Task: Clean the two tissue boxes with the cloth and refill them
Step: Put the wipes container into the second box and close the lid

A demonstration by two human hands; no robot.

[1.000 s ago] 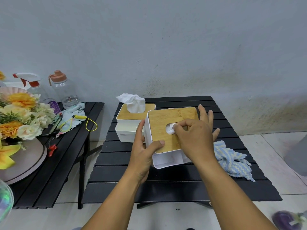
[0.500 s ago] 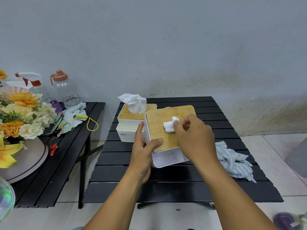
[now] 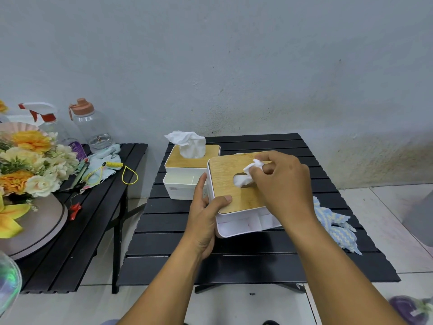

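Observation:
My left hand point(image 3: 205, 214) grips the near-left corner of a white tissue box with a bamboo lid point(image 3: 228, 181), held tilted above the black slatted table point(image 3: 234, 261). My right hand point(image 3: 281, 184) pinches a white tissue point(image 3: 248, 174) that sticks up out of the lid's slot. A second white box with a bamboo lid point(image 3: 187, 170) stands behind on the table, with a tissue point(image 3: 188, 144) puffed out of its top. The blue and white cloth point(image 3: 337, 224) lies crumpled on the table to the right of my right arm.
A second black table point(image 3: 98, 207) stands at the left with artificial flowers point(image 3: 28, 165), a spray bottle point(image 3: 44, 118), a clear water bottle point(image 3: 91, 127), a rag and yellow cord point(image 3: 107, 170). A grey wall is close behind. A purple object point(image 3: 412, 310) lies on the floor.
My right hand has drawn the tissue further up out of the slot of the held box. The left hand keeps its grip on the box's corner.

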